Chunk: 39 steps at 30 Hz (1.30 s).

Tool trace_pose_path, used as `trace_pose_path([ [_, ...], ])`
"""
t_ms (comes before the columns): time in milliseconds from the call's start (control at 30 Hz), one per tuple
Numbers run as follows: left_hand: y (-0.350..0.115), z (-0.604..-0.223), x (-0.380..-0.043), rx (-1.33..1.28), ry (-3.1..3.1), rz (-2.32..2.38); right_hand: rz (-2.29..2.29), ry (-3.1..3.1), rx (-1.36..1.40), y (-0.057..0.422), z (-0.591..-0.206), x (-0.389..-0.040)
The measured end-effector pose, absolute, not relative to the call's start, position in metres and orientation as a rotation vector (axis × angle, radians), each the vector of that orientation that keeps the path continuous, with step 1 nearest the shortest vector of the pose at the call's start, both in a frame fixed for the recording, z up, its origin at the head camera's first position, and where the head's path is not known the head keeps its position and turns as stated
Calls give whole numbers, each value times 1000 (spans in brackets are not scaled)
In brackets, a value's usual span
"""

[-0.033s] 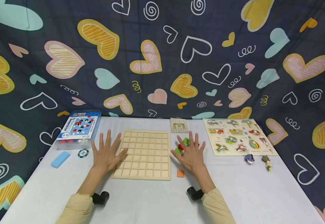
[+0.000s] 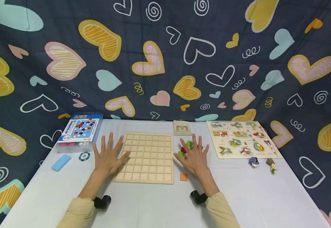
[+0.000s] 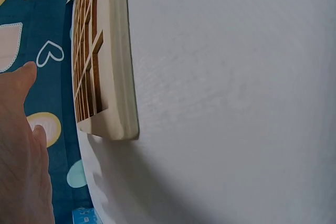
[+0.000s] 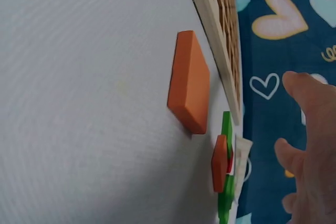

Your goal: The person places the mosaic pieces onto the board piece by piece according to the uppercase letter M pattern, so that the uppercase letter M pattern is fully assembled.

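Note:
My left hand (image 2: 107, 160) hovers with spread fingers by the left edge of a wooden grid board (image 2: 142, 182); its thumb reaches over the board. The left wrist view has this hand (image 3: 23, 156) beside the board's corner (image 3: 123, 87), holding nothing. Fingers spread likewise, my right hand (image 2: 194, 160) is above a small group of square tiles, among them a green tile (image 2: 189, 143) and a red tile (image 2: 183, 150), partly hidden by it. A single orange tile (image 2: 183, 176) lies nearer me, also large in the right wrist view (image 4: 191, 85). That hand (image 4: 315, 145) grips nothing.
Behind the tiles lies a pattern card (image 2: 182, 127). At the right are a picture puzzle board (image 2: 240, 139) and two small figures (image 2: 254, 161). A boxed model set (image 2: 79, 131), a blue block (image 2: 61, 162) and a round chip (image 2: 84, 156) stand at the left.

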<state>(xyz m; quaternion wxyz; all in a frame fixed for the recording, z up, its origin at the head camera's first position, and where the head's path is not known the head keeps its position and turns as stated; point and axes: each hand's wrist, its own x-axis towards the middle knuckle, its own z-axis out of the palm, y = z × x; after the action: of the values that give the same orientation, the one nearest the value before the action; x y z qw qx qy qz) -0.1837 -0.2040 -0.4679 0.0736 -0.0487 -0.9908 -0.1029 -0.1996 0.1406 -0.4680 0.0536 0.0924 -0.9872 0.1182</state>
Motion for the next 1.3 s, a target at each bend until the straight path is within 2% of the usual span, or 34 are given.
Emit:
trace_pose_path([
  [567,-201,-469,-182,-157,-2972,-310,369,-2977,282,146,-467,-196],
  [1300,-214,-474,-153,-177,-2983,-327,396,-2961,284,159,-467,-186],
])
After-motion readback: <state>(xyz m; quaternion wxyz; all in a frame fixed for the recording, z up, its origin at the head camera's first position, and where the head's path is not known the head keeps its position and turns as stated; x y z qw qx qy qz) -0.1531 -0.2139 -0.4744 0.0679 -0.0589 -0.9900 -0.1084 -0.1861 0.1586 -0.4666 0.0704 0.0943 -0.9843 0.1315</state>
